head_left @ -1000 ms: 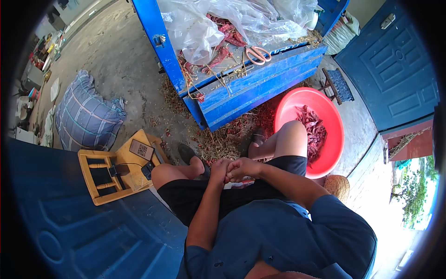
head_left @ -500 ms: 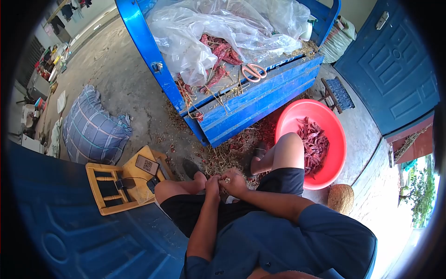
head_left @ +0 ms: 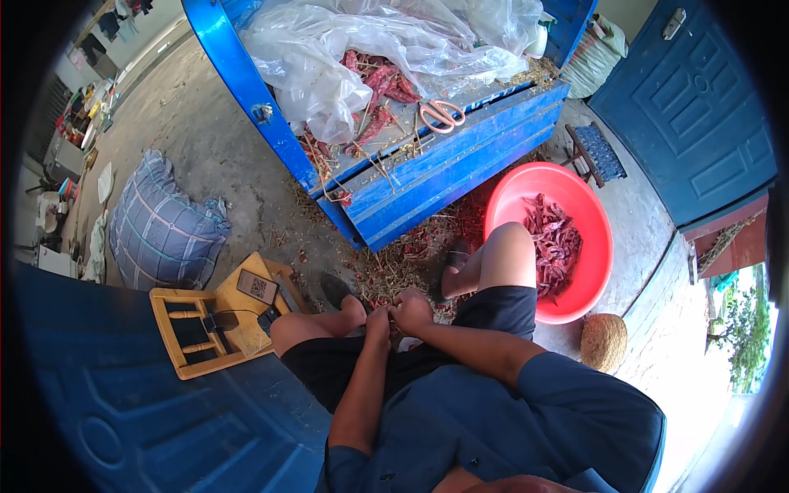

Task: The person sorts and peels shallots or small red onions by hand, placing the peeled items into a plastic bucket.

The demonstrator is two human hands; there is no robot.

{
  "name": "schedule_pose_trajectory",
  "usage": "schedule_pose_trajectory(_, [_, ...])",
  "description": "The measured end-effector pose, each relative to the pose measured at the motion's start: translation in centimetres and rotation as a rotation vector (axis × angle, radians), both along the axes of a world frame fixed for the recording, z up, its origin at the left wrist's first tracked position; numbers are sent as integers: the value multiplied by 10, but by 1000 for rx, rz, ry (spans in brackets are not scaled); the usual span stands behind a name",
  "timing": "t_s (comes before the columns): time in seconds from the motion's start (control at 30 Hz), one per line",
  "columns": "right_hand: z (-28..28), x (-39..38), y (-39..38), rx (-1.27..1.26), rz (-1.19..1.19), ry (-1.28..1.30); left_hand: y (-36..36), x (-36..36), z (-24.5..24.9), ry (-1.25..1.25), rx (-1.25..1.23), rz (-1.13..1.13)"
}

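Observation:
My left hand [head_left: 378,323] and my right hand [head_left: 413,313] meet in front of my lap, between my knees. Both are closed with the fingertips pinched together. Whatever they hold, if anything, is too small or hidden to make out. To the right of my knee stands a red plastic basin [head_left: 593,271] with dried red chillies [head_left: 555,251] in it. Ahead, on the blue cart bed [head_left: 460,172], more dried chillies [head_left: 382,82] lie partly under clear plastic sheeting [head_left: 329,49]. Scissors [head_left: 441,116] with pink handles rest near the bed's edge.
A wooden chair [head_left: 234,329] at my left carries a phone [head_left: 257,286]. Beyond it sits a stuffed checked sack [head_left: 168,222]. Stems and chilli scraps [head_left: 394,267] litter the floor. A small stool [head_left: 598,152] and a woven basket [head_left: 603,341] are near the basin.
My right hand has closed more and its fingers have drawn in against the left hand. The whole view has shifted slightly as my head moved.

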State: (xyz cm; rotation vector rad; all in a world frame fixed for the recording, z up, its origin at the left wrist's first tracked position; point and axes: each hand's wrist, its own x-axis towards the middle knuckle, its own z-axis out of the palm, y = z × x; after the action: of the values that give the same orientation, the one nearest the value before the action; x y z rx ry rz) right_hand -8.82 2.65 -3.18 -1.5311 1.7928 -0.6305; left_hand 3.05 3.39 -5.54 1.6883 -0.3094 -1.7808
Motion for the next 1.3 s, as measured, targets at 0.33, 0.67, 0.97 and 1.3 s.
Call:
schedule_pose_trajectory(0.33, [-8, -18, -8, -78, 87, -381, -1, -4, 28, 141, -38, -31])
schedule_pose_trajectory(0.67, [-7, -35, -25, 313, 100, -587, -3, -7, 25, 258, -26, 10])
schedule_pose_trajectory(0.97, [27, -82, -62, 5, 591, -149, -11, -26, 34, 355, -61, -108])
schedule_pose_trajectory(1.3, [79, -95, -132, -174, 869, 156, -26, 5, 36, 405, -193, -14])
